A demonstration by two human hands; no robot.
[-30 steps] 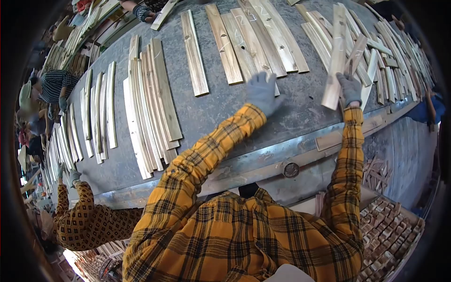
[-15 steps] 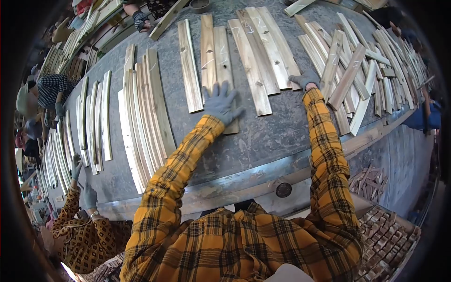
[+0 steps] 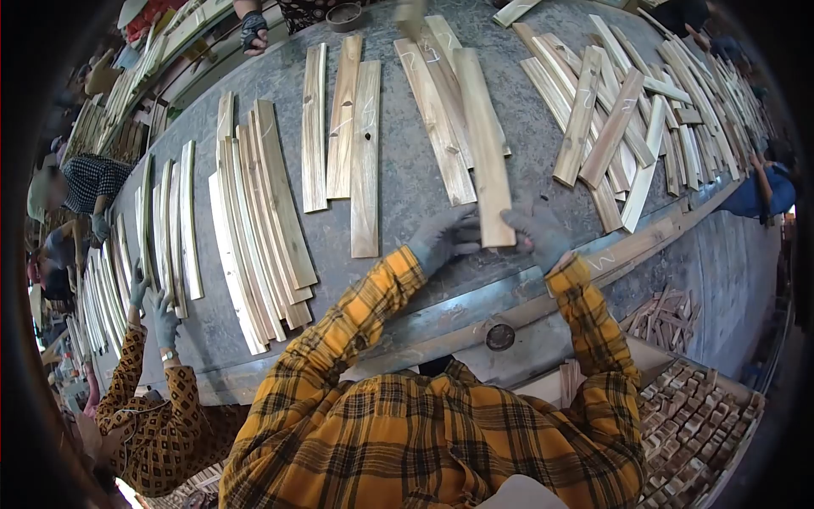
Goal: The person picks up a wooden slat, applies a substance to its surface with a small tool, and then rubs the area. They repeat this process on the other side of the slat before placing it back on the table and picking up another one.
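Both gloved hands grip the near end of a long, pale, straight-grained wooden slat (image 3: pixel 485 144), the left hand (image 3: pixel 447 237) on one edge, the right hand (image 3: pixel 536 233) on the other. The slat angles away over the grey worktable (image 3: pixel 398 220), crossing other marked slats (image 3: pixel 432 110).

Both arms in yellow checked sleeves reach forward, bent at the elbows. The left hand (image 3: pixel 445 237) in a grey glove and the right hand (image 3: pixel 536 233) in a grey glove sit close together, fingers curled, each pinching something between them.
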